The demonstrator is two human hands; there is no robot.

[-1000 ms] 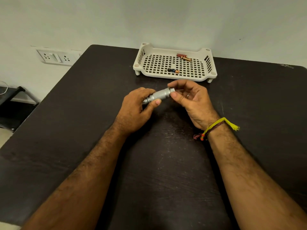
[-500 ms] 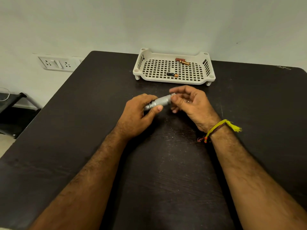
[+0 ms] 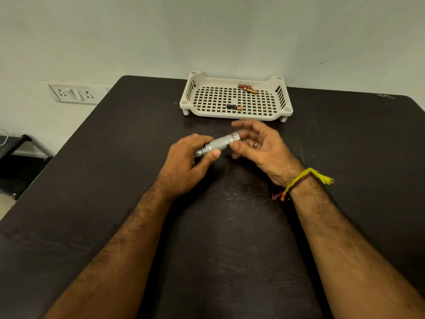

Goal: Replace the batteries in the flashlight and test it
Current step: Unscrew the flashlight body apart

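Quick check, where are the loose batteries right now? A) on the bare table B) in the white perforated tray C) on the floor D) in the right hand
B: the black-and-copper battery and the copper-coloured batteries lie inside the tray, beyond the flashlight gripped by the left hand.

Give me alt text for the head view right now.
The left hand holds a silver flashlight over a dark table while the right hand works its end cap with the fingertips. Beyond, a white tray holds three batteries.
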